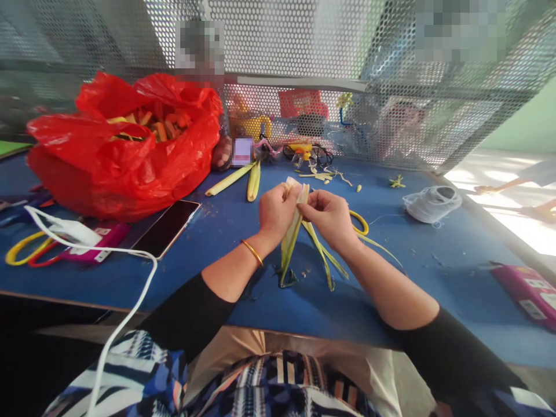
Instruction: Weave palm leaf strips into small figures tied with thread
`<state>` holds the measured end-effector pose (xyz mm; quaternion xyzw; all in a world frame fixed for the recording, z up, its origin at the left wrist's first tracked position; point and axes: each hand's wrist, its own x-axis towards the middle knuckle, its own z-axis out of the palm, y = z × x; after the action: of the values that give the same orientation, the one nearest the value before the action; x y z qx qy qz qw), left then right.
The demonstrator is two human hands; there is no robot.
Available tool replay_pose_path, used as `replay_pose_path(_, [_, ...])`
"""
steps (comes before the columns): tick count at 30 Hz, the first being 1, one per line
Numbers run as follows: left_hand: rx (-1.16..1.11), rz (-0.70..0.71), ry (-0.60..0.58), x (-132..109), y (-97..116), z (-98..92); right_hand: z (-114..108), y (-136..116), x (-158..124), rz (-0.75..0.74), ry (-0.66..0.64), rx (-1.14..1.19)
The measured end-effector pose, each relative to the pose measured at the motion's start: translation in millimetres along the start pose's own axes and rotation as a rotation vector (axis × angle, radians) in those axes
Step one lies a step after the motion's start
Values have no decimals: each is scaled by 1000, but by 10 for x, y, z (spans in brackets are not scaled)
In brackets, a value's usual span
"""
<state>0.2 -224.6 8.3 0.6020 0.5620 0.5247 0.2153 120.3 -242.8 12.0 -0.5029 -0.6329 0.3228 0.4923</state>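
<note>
Between my two hands, just above the blue table, is a pale yellow-green leaf (288, 250) whose long strips hang down toward the tabletop. My left hand (278, 209) wraps round its upper end. The fingers of my right hand (326, 213) pinch at the same end from the right side. Thin green strips (322, 255) dangle under my right hand. A yellow scissor handle (359, 222) shows beside the right hand, its blades hidden from me. Two folded pale leaf pieces (254, 182) lie beyond my left hand.
A red plastic bag (182, 168) full of pieces stands at left, near a dark phone (167, 229) and white cable (150, 278). A spool of white thread (432, 204) sits at right, near a purple box (527, 292). A perforated metal screen (286, 35) closes the back.
</note>
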Motion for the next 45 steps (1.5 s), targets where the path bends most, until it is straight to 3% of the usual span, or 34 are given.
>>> replay_pose_path(5, [19, -9, -1, 20, -13, 1, 0, -93, -56, -106, 32, -57])
replay_pose_path(13, [28, -18, 5, 44, -40, -13, 18, -45, -37, 61, -163, 33])
replay_pose_path(28, [-61, -135, 143, 278, -284, -30, 77, -71, -107, 351, -486, 102])
replay_pose_path(32, [-205, -264, 113, 263, -255, -29, 74, -31, -59, 276, -343, 145])
replay_pose_path(35, [-357, -365, -156, 177, -198, 9, 47, 32, -2, 141, -197, 90])
replay_pose_path(38, [-358, -283, -295, 97, -189, 74, 8, 72, 47, 77, -122, 68])
replay_pose_path(41, [-312, -170, -266, 81, -229, 116, -9, 70, 52, 12, -92, 8])
replay_pose_path(45, [-173, -154, -177, 129, -273, 105, -21, -20, -23, -158, -23, -140])
